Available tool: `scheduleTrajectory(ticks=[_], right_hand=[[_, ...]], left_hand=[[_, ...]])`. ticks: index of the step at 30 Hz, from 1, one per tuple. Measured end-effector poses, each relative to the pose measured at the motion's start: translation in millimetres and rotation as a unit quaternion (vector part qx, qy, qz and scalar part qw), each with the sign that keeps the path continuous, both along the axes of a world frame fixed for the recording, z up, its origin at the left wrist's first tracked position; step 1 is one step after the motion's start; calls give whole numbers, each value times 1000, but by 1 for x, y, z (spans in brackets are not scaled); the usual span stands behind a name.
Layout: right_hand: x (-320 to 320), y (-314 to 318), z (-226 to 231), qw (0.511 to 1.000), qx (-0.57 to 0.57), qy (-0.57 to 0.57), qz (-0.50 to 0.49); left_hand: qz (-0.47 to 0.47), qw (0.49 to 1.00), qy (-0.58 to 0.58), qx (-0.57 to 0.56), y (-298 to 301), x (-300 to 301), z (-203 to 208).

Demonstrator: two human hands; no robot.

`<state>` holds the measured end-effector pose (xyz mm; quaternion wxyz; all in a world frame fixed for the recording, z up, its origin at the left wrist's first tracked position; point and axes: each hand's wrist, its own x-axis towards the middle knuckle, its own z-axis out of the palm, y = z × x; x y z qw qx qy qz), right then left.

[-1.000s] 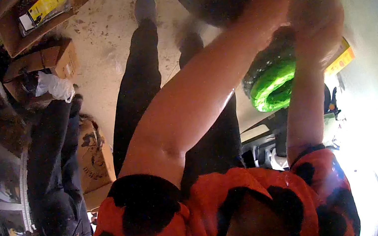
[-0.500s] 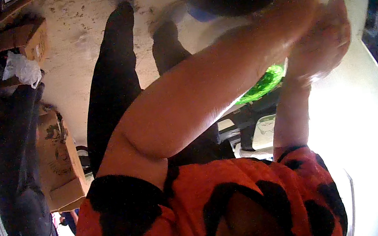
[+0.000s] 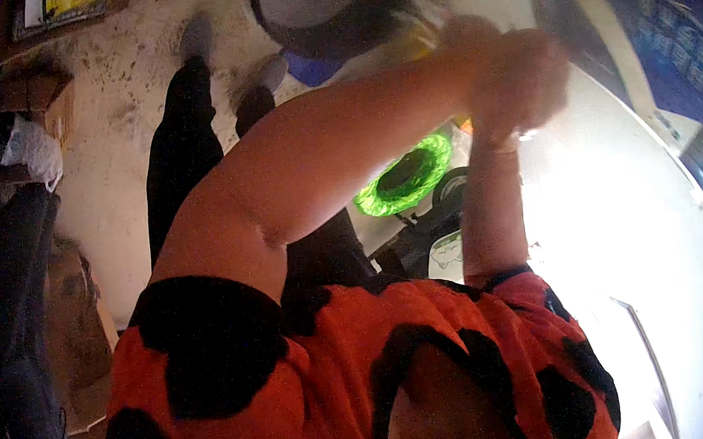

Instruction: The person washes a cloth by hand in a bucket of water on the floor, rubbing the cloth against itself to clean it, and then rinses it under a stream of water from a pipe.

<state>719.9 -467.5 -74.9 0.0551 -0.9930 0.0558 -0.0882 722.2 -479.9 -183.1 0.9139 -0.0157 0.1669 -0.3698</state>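
My left hand point(image 3: 474, 33) is smeared by motion at the end of a forearm that crosses in front of me to the right. It overlaps my right hand point(image 3: 538, 78), whose fingers look curled; what lies in them, if anything, is hidden. Pale thin streaks point(image 3: 426, 13) blur beside my left hand, too smeared to name. Below my left forearm shows a bright green, shiny ring-shaped rim point(image 3: 443, 152) around a dark middle. Just beyond the hands is a dark round pan-like vessel point(image 3: 384, 2) with a grey inside.
A blue thing point(image 3: 311, 69) lies against the dark vessel. Cardboard boxes point(image 3: 75, 334) stand at the left, one with a clear plastic bag point(image 3: 31, 154). A bright white surface point(image 3: 630, 198) fills the right, with blue printed packaging point(image 3: 665, 23) beyond. Dark clothing point(image 3: 1, 309) hangs along the left.
Both hands have shifted left in the picture, and so has the surrounding scene as the view turned. More of the green ring and the blue packaging now shows.
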Motion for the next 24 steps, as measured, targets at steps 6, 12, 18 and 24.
scheduleTrajectory(ticks=[6, 12, 18, 24], right_hand=[[19, 8, 29, 979, -3, -121, 165], [32, 7, 60, 951, 289, -88, -64], [12, -36, 48, 732, 670, -51, -114], [-53, -11, 124, 650, 734, -2, -198]], left_hand=[[-51, 993, -28, 104, 26, 7, 23], [-106, 974, -77, 184, 47, 28, 74], [-162, 960, -42, 225, 87, 43, 157], [-159, 939, -193, 236, 144, 30, 171]])
